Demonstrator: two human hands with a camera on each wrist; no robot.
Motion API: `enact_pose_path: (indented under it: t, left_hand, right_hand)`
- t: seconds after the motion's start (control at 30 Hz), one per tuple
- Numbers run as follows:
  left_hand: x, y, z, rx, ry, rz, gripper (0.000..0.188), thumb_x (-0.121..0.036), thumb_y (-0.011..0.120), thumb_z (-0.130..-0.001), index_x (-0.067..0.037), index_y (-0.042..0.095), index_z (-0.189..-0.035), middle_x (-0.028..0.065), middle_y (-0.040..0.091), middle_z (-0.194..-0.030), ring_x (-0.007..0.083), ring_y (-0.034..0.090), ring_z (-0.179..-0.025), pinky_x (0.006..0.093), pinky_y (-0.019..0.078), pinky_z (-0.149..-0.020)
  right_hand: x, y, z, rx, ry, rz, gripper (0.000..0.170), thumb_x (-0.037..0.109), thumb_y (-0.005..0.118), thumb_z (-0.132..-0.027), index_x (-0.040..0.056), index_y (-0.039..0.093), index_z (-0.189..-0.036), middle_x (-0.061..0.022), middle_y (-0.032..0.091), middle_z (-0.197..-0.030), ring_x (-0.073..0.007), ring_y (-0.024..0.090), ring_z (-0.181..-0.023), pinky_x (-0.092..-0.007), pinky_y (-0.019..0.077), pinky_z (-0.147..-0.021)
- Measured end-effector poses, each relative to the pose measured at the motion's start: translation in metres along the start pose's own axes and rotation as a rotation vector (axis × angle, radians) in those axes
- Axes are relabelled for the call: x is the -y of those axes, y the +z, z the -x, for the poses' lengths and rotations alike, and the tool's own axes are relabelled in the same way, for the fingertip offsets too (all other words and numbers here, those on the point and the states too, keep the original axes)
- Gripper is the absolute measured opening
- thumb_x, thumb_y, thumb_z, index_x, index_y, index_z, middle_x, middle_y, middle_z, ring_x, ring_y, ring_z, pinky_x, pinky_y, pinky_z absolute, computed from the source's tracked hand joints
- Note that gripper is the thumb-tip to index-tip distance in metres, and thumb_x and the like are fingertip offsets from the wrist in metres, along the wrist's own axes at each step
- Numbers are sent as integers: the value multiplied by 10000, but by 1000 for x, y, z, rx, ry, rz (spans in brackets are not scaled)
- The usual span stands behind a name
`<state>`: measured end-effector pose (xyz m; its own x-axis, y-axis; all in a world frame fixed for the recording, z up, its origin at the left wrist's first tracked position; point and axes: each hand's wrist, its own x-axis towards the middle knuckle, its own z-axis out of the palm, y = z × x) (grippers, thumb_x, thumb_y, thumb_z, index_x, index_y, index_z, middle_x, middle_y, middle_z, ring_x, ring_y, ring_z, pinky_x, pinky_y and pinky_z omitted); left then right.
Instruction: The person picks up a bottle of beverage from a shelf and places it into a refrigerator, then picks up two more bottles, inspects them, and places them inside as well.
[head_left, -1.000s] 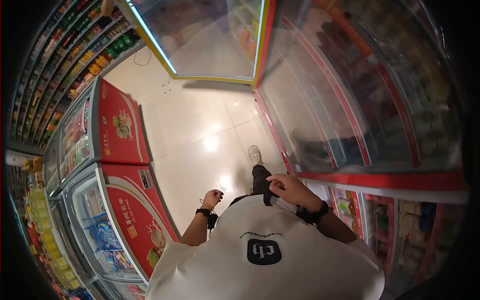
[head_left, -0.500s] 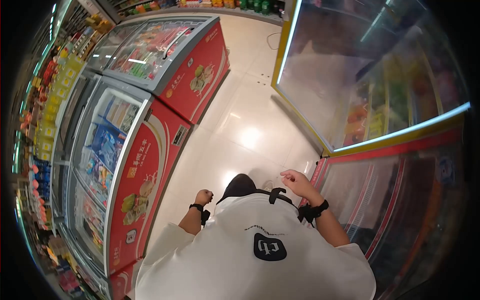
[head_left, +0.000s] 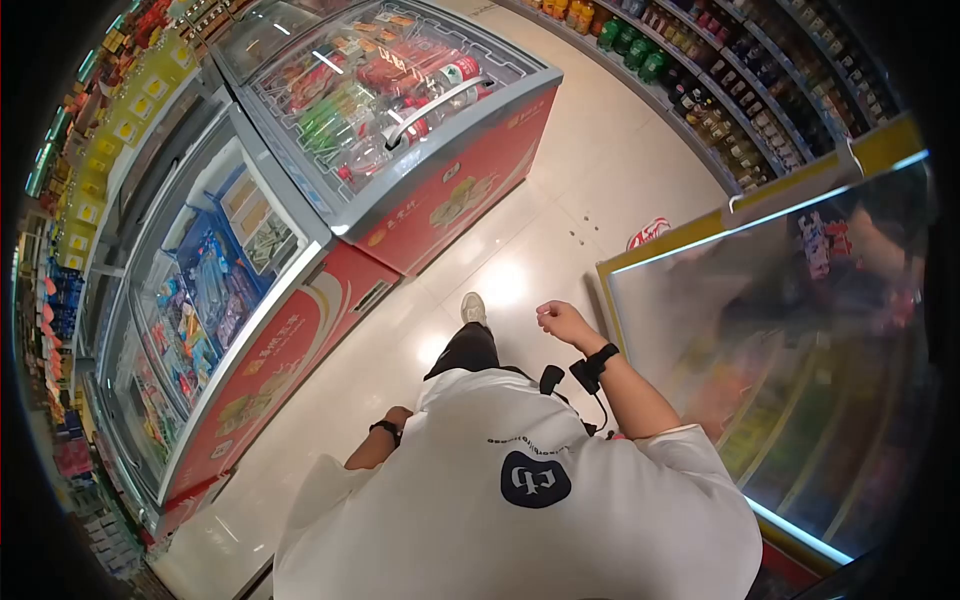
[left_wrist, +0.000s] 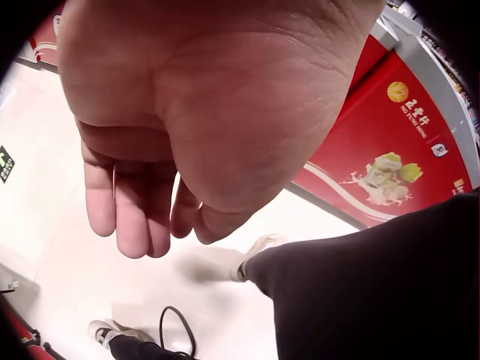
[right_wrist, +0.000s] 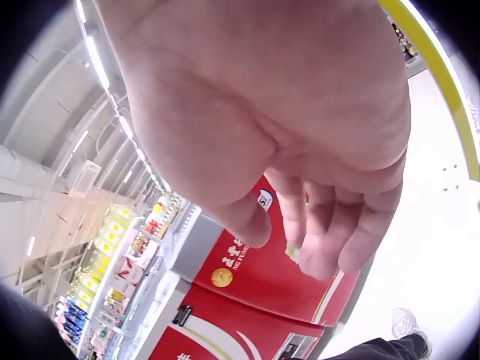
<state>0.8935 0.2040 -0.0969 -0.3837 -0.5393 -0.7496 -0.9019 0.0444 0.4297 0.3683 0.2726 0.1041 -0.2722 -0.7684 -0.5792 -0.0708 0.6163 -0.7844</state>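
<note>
My left hand [head_left: 398, 415] hangs low beside the white shirt, partly covered by it in the head view. In the left wrist view the same hand [left_wrist: 187, 112] has loosely bent fingers and holds nothing. Ahead of my body, over the pale floor, is my right hand [head_left: 563, 322]. Its fingers [right_wrist: 322, 251] curl loosely around nothing in the right wrist view. Nearest to my left side stands a red chest freezer [head_left: 270, 345] with blue packs under its glass. A second red freezer [head_left: 470, 195] beyond it holds bottles and packets under a glass lid.
A yellow-framed glass door [head_left: 690, 235] with a lit edge stands close on my right. Curved shelves [head_left: 690, 80] of bottles line the far side. A red and white item [head_left: 650, 232] shows by the door's edge. Tiled floor [head_left: 570, 190] runs between freezers and door.
The view has swung left, so the freezers sit nearer the middle and the glass door farther right. My right hand has come forward; the left has drawn back beside the shirt. A foot has stepped forward.
</note>
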Motion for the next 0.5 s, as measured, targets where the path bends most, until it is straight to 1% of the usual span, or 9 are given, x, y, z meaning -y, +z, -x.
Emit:
enact_pose_path:
  t: [0.07,0.1,0.17,0.27,0.33,0.4,0.43,0.47,0.5]
  left_hand:
    - [-114,-95,-4,157,-241,320,236,-218,594,-873,10,655,-857,135,665,-753,201,633,-562,319,542,-529]
    - [-134,-114,-36,142,-226,318,236,-218,594,-873,10,655,-857,135,665,-753,201,633,-562,319,542,-529]
    - [-173,-149,-92,-173,-226,814,202,-193,561,-907,-1,611,-942,113,649,-749,182,613,-546,286,501,-470]
    - [-258,-214,-155,-269,-51,865,184,-176,521,-933,-11,581,-987,93,642,-726,154,595,-534,269,472,-460]
    - [-309,-239,-189,-305,73,675,198,-183,527,-930,-8,605,-979,100,658,-730,163,619,-578,282,495,-520]
    - [-360,-251,-213,-355,153,512,209,-191,536,-923,-5,625,-963,95,665,-723,172,635,-607,304,511,-566]
    - [-378,-251,-226,-381,181,446,214,-196,541,-919,-6,634,-952,90,667,-717,176,643,-621,316,517,-587]
    - [-392,-247,-241,-360,197,434,214,-200,547,-915,-9,640,-942,88,671,-720,175,649,-629,322,519,-595]
    - [-404,-240,-257,-339,218,421,214,-204,552,-911,-12,645,-932,86,675,-723,174,655,-638,328,521,-604]
  right_hand:
    - [26,-22,-50,12,-11,39,270,129,587,-891,-37,613,-1103,-67,651,-843,-145,612,-742,-277,508,-686]
    - [39,-29,-71,26,-7,60,264,123,577,-890,-44,612,-1092,-71,651,-839,-149,617,-730,-280,511,-681]
    - [56,-50,-108,36,-60,60,254,119,570,-890,-36,616,-1086,-75,655,-842,-155,623,-712,-285,516,-670]
    - [43,-80,-170,-57,-79,142,261,179,617,-859,8,665,-1049,-125,691,-812,-193,667,-694,-320,528,-668]
    - [30,-100,-199,-100,-22,144,225,192,611,-850,20,693,-970,-158,695,-765,-261,678,-691,-344,535,-671]
    - [20,-136,-224,-37,-192,409,246,216,621,-815,-14,699,-857,-166,696,-746,-276,673,-640,-363,521,-629]
    - [12,-157,-246,169,96,354,247,214,629,-792,-10,704,-867,-162,701,-752,-287,677,-674,-371,521,-649]
    - [5,-180,-265,239,139,466,307,258,650,-846,-2,716,-994,-135,718,-840,-228,680,-735,-364,531,-690]
    - [-10,-204,-287,241,35,601,339,295,647,-836,12,724,-1005,-167,721,-928,-274,690,-815,-393,534,-769]
